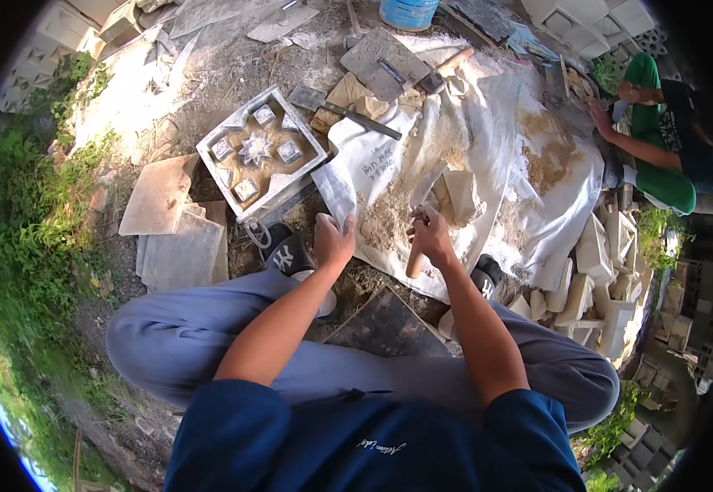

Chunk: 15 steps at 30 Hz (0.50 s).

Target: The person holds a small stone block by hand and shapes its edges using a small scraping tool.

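Observation:
My left hand (335, 239) is closed, its thumb and fingers pinching the edge of a white sheet (364, 168) that has handwriting on it. A trowel with a wooden handle (414, 261) and a metal blade (428, 182) is in my right hand (430, 235), whose fingers wrap round it. Sandy powder (385, 228) lies on the sheet between the hands. Beyond my right hand sits a pale broken chunk (460, 197). Up and left of my left hand is a square mould (317, 160) with a star and several raised blocks inside.
A long metal tool (356, 119), a hammer (432, 80) and a flat board (381, 61) lie ahead. A blue bucket (408, 12) stands at the top. Flat slabs (180, 256) are at left, pale blocks (594, 250) at right. Another person (660, 135) sits at upper right.

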{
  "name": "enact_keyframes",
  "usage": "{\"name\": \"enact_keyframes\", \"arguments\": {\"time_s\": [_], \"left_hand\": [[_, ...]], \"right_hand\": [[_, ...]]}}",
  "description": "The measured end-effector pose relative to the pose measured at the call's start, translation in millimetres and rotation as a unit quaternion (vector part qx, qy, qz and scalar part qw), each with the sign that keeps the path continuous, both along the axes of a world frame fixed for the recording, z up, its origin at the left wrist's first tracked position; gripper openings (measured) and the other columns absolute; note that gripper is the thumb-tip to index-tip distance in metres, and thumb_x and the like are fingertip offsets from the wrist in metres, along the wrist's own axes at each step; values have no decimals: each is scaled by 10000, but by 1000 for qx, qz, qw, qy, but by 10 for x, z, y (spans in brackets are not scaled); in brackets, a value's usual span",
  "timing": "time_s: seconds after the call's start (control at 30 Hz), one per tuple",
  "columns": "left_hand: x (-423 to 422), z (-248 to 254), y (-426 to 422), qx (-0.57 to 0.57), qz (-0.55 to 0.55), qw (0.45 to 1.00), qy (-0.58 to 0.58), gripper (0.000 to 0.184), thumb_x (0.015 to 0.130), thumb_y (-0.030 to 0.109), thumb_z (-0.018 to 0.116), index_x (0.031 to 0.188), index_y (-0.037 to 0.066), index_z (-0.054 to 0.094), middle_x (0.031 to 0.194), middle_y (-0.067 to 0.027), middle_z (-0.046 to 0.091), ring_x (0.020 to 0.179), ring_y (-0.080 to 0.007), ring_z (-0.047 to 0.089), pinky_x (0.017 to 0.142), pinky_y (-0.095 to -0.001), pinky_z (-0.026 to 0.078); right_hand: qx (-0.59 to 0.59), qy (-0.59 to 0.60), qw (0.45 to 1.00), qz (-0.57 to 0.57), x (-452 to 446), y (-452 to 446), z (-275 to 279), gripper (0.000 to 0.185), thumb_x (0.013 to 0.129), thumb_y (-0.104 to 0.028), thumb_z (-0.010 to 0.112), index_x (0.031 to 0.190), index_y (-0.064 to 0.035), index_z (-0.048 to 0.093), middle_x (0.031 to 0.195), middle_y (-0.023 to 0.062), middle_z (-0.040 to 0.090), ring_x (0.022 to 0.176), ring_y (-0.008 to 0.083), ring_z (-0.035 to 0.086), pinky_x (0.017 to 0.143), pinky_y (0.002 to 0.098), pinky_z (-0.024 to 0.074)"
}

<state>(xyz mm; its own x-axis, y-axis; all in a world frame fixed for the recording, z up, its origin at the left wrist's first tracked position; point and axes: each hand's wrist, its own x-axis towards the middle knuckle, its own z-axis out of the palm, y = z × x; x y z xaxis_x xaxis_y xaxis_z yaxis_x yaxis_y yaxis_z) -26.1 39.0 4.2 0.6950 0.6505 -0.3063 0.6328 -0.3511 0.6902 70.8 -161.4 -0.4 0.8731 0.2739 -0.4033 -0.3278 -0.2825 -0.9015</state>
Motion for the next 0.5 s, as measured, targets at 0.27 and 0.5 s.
{"name": "enact_keyframes", "arguments": {"time_s": [0.27,0.5], "left_hand": [[4,-482,253,-279,44,954,104,478,880,398,701,1142,12,598,1020,-104,659,801,-184,617,613,-345,524],[-20,-438,138,-279,106,954,-1,308,983,167,545,1212,-37,562,1137,-159,660,1032,-214,597,900,-343,438]], "right_hand": [[-228,-221,871,375,-160,-179,344,330,920,-380,622,944,-56,681,823,176,641,796,366,639,705,457,502],[-266,-224,818,459,-324,41,328,315,936,-441,564,1021,-169,697,902,134,655,859,349,649,746,454,517]]}}
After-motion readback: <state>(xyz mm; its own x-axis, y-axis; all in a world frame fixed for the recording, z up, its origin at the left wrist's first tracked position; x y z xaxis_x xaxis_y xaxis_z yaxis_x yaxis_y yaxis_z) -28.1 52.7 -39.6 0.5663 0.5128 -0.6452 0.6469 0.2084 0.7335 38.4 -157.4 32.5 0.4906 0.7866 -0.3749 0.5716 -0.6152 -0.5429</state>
